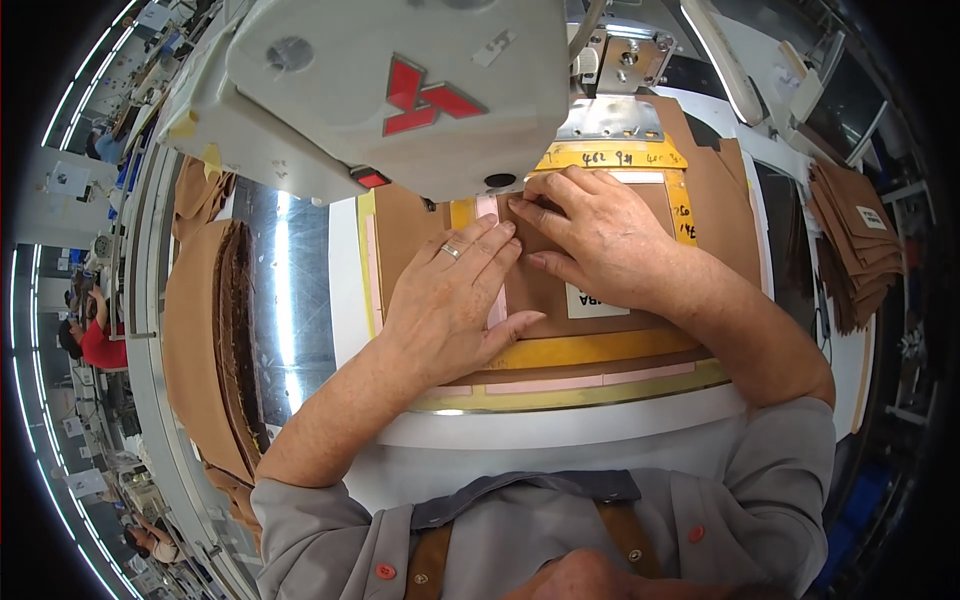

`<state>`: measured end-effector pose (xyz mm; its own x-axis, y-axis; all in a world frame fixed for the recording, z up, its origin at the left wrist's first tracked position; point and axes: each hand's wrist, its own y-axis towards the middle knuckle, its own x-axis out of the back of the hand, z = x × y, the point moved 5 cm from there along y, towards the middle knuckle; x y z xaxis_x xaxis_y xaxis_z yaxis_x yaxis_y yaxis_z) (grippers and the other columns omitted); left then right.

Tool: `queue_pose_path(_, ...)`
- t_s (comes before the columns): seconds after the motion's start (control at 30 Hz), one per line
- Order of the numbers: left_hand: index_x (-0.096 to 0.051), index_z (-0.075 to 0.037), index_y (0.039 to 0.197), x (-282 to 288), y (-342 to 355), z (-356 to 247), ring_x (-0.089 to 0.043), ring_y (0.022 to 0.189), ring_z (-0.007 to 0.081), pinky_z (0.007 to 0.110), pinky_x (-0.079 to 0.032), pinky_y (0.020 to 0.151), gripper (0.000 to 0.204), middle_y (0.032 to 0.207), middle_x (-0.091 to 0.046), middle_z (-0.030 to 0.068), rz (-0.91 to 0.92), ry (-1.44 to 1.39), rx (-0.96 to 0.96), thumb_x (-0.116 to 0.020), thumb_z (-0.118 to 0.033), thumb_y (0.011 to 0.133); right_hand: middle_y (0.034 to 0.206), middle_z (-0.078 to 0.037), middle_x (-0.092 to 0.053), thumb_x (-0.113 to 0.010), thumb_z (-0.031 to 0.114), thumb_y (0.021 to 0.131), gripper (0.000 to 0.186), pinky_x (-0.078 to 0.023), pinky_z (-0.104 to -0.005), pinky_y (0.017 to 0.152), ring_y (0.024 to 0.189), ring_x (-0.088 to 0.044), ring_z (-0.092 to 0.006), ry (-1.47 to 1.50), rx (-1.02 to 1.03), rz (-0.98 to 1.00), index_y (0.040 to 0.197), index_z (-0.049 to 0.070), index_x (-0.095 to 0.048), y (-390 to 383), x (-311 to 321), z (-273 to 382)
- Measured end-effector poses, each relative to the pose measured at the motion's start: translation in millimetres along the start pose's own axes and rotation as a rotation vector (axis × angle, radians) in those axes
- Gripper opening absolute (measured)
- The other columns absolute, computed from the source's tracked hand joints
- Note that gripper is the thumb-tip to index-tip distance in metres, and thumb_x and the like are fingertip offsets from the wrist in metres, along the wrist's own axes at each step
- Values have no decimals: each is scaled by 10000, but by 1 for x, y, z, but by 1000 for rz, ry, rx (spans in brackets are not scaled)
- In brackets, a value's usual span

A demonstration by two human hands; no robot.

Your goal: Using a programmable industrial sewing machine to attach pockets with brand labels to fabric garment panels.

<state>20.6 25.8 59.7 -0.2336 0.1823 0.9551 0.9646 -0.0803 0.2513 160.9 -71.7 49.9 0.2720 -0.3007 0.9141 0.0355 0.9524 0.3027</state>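
A grey collared shirt (560,540) fills the foreground as a worker leans over an industrial sewing machine (400,90). One stack of tan fabric pieces (215,340) waits at left, another (855,245) at right. The left hand (455,300) lies flat, fingers spread, and the right hand (600,235) presses fingertips down, both pinning one brown fabric piece (545,290) in a yellow template (600,352) below the machine head. Positioning appears nearly done; no stitching shows yet, though the needle is hidden.
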Motion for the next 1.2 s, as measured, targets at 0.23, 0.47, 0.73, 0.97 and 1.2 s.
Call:
queue_pose_path(0.23,-636,53,1275,-11,9,-2,-519,1372,343,511,-425,1075,886,1398,-596,216,28,152,18,-607,-728,857,1238,-105,-609,-712,385,903,588,-480,-384,990,1158,-574,-244,-205,-52,77,1341,4,-620,-16,11,8)
queue_pose_path(0.47,-611,48,1306,-10,13,5,-501,1384,343,510,-399,1096,917,1405,-582,232,57,151,72,-618,-738,835,1212,-147,-633,-741,465,850,653,-506,-431,988,1184,-605,-286,-361,-224,69,1297,-1,-646,-60,36,-10)
queue_pose_path(0.73,-540,62,1381,-9,16,1,-506,1366,333,512,-371,1111,984,1444,-545,210,81,165,63,-669,-715,792,1239,-240,-598,-705,484,891,697,-448,-464,1107,1257,-577,-367,-450,-224,50,1319,-59,-617,-74,30,-9)
queue_pose_path(0.97,-562,70,1369,-11,13,1,-529,1339,327,503,-377,1109,949,1416,-577,215,51,197,54,-710,-662,783,1219,-234,-580,-709,484,893,723,-436,-465,1114,1251,-563,-367,-399,-243,64,1348,-65,-587,-71,29,-11)
queue_pose_path(1.2,-604,68,1331,-6,14,2,-584,1272,323,492,-430,1058,878,1378,-615,213,50,193,48,-752,-602,782,1178,-240,-585,-667,546,909,786,-422,-488,1118,1215,-570,-373,-387,-250,111,1374,-79,-563,-67,29,-11)
